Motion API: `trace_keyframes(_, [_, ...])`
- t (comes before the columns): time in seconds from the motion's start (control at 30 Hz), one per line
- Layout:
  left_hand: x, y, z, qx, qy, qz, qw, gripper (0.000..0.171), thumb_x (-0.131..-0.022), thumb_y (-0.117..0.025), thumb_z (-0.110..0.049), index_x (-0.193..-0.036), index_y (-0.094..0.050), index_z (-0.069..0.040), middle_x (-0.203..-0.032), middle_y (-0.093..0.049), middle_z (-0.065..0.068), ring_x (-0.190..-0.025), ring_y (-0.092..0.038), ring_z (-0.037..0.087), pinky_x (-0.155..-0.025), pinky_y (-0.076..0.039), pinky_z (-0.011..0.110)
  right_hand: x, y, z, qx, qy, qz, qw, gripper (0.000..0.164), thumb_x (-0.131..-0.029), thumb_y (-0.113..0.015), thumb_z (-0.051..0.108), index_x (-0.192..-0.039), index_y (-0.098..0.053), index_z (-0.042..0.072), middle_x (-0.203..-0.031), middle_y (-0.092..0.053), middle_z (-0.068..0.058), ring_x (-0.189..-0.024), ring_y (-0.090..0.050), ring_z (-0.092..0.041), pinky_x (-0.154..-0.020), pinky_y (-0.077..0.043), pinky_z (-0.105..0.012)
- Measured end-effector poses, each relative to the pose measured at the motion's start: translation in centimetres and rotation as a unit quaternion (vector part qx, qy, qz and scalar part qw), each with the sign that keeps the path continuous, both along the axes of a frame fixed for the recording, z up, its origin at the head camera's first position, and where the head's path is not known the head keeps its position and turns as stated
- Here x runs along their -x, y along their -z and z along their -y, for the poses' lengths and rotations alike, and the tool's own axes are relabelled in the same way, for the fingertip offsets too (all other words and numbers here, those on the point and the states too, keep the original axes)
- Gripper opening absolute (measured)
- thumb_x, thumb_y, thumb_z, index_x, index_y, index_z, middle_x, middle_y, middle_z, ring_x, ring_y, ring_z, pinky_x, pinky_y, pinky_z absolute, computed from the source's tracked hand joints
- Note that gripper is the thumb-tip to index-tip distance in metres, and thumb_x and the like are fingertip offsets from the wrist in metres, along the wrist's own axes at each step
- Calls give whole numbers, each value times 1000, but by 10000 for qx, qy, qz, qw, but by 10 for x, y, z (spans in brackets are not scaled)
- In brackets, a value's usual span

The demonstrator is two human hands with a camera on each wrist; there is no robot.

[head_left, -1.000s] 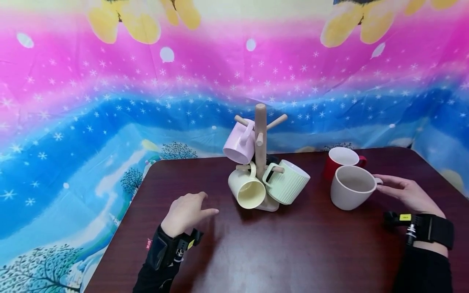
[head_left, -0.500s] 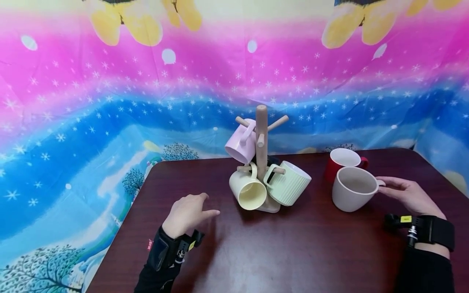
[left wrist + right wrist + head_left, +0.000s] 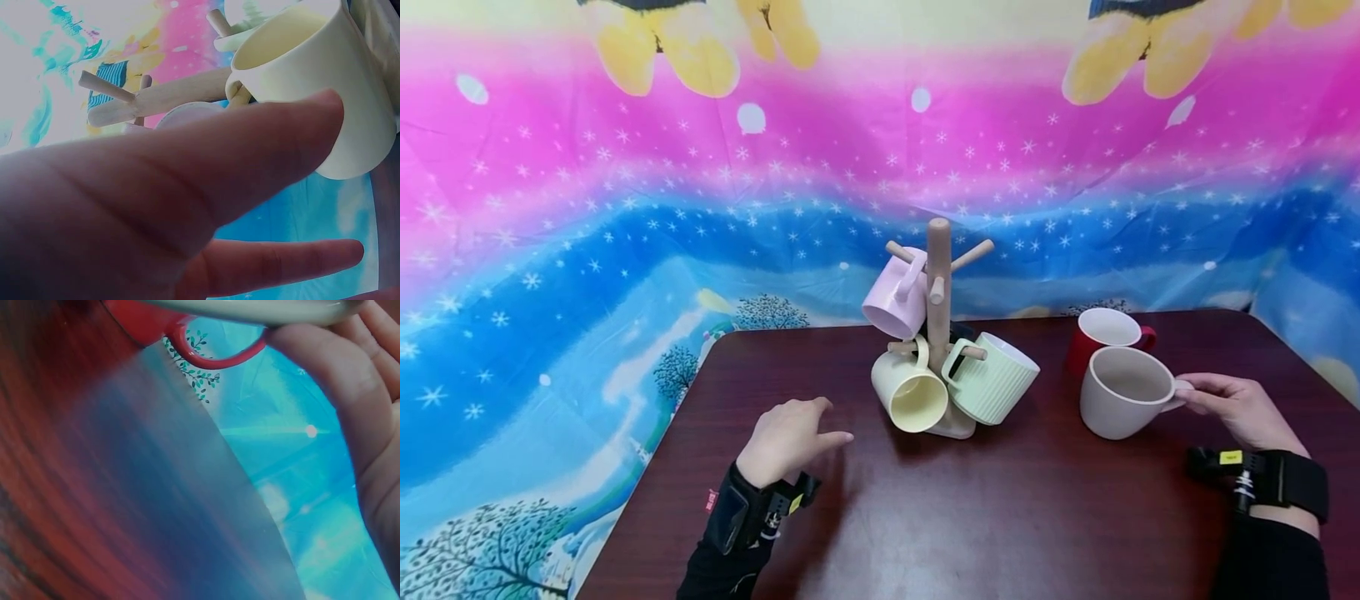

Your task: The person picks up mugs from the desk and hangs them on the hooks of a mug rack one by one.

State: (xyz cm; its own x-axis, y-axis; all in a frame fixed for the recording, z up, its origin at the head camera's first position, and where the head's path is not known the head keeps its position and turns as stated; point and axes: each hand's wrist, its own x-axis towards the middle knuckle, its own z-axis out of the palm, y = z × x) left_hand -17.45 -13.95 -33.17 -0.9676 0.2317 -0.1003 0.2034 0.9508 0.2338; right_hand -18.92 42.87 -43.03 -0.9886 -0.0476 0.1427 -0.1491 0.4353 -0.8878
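In the head view my right hand [image 3: 1247, 408] pinches the handle of a pale grey-white mug [image 3: 1112, 408] between thumb and fingers. The mug is upright at the right of the table; the right wrist view catches only a pale part of it [image 3: 281, 311] above my thumb. Just behind it is a red mug [image 3: 1078, 354] with a white inside, partly covered. My left hand [image 3: 786, 437], fingers apart and holding nothing, hovers left of the wooden mug rack [image 3: 938, 312]. Nearest to it hangs a cream yellow mug [image 3: 891, 387], also large in the left wrist view.
On the rack, a lilac mug [image 3: 891, 300] hangs from an upper peg and a ribbed light green mug [image 3: 996, 383] from a lower right peg. Other upper pegs are bare. A printed cloth [image 3: 820, 167] stands behind the dark wooden table [image 3: 985, 517].
The grey-white mug has turned slightly, its handle swinging towards the front with my right hand. My left hand stays beside the rack. The whole head view has shifted a little.
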Motion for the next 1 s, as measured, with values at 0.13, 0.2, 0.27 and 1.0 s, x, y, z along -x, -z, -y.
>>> trace_keyframes(0.13, [0, 1, 0, -1, 19, -16, 10000, 51, -79, -66, -47, -114, -62, -11, -83, -67, 1, -70, -60, 15, -63, -50, 33, -1, 0, 2, -57, 31, -158, 9999, 23, -92, -53, 7, -112, -65, 7, -91, -67, 21, -81, -61, 5, -66, -51, -17])
trace_keyframes(0.2, [1, 1, 0, 10, 27, -38, 10000, 51, -79, -66, -48, -114, -63, -11, -86, -68, 2, -71, -61, 16, -64, -50, 33, -1, -1, 4, -52, 121, -192, 9997, 23, -92, -54, 7, -111, -66, 8, -90, -67, 21, -81, -61, 5, -66, -52, -17])
trace_keyframes(0.27, [1, 0, 1, 22, 41, -72, 10000, 50, -79, -66, -48, -113, -63, -11, -88, -68, 2, -73, -61, 16, -64, -50, 34, -1, -2, 5, 25, 92, -242, 9997, 23, -92, -53, 5, -110, -66, 9, -90, -67, 21, -81, -61, 5, -65, -52, -17])
trace_keyframes(1.0, [-1, -3, 2, 11, 17, -52, 10000, 52, -79, -66, -47, -114, -62, -9, -84, -67, 1, -70, -60, 15, -63, -49, 32, 0, -49, 47, 991, -24, -991, 9901, 25, -89, -53, -3, -100, -70, 11, -81, -70, 11, -55, -53, -6, -47, -43, -17])
